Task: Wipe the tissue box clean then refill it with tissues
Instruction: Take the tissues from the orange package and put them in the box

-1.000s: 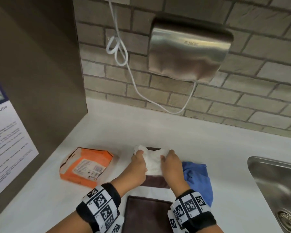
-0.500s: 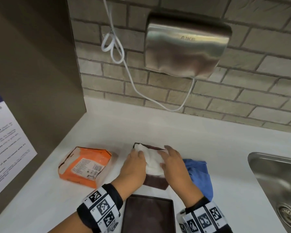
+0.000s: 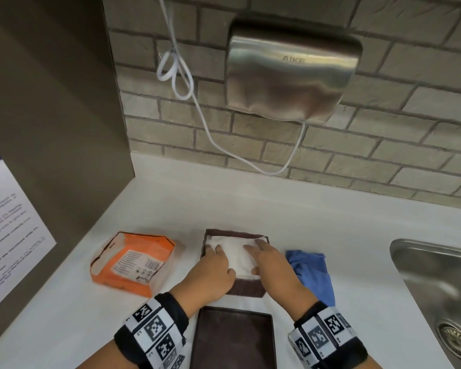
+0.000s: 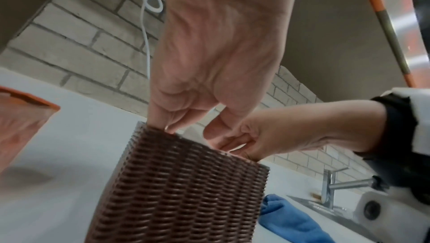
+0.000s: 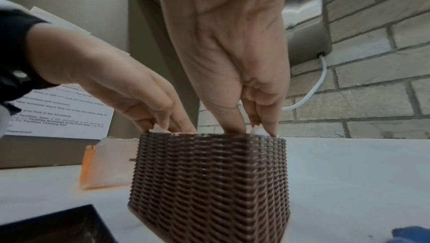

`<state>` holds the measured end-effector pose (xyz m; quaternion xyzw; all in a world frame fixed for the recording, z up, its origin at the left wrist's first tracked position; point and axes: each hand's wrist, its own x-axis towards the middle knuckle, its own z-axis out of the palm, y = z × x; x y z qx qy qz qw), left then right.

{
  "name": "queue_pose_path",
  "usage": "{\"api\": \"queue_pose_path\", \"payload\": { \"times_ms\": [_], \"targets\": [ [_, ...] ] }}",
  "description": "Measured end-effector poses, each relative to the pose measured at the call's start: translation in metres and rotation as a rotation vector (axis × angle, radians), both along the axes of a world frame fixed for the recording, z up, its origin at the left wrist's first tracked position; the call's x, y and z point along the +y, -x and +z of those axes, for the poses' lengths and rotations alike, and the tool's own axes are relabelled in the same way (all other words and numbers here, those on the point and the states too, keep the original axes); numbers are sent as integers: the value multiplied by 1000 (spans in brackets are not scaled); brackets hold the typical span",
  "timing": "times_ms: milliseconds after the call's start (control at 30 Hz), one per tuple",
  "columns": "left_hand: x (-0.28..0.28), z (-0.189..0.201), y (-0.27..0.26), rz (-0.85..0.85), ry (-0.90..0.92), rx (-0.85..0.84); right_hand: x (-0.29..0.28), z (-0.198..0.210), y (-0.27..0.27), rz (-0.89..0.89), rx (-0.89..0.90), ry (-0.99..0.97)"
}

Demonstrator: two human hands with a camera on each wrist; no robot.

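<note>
Box interior & lower tissues are hidden under both hands; lid (image 3: 233, 339) is cut off at frame bottom. Vs 0.5 s ago, the tissues (image 3: 238, 253) sit lower, flush w/ the rim, left hand (image 3: 210, 272) and right hand (image 3: 273, 265) flat w/ straight fingers pressing them down. Brown woven tissue box (image 3: 246, 288) stands on the white counter (image 3: 250, 209) betw. orange tissue pack (image 3: 133, 259) & blue cloth (image 3: 313, 275).

Both forearms enter from the bottom edge of the head view and converge toward frame centre. Each wrist carries a black band with square printed markers. The left hand (image 3: 215, 272) lies palm down, fingers extended forward, fingertips angled downward. The right hand (image 3: 270, 265) mirrors it just beside, fingers straight and close together. The thumbs sit near each other between the hands.
</note>
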<state>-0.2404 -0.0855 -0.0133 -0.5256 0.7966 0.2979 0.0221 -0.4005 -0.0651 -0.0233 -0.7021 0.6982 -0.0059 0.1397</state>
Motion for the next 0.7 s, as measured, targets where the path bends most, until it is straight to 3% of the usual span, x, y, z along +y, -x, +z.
{"api": "queue_pose_path", "payload": {
  "times_ms": [167, 267, 400, 567, 700],
  "targets": [
    [4, -3, 5, -33, 166, -157, -3, -4, -4, 1, 2, -16],
    [-4, -3, 8, -223, 260, -124, -6, -4, -5, 5, -17, -17],
    [-15, -9, 1, -307, 121, -197, -10, -3, -1, 44, 129, -24],
    [-23, -14, -3, -342, 168, -326, -8, 7, -1, 31, 422, 27],
    [-25, -14, 2, -351, 178, -381, -4, 10, -5, -26, 478, 47]
  ]
}}
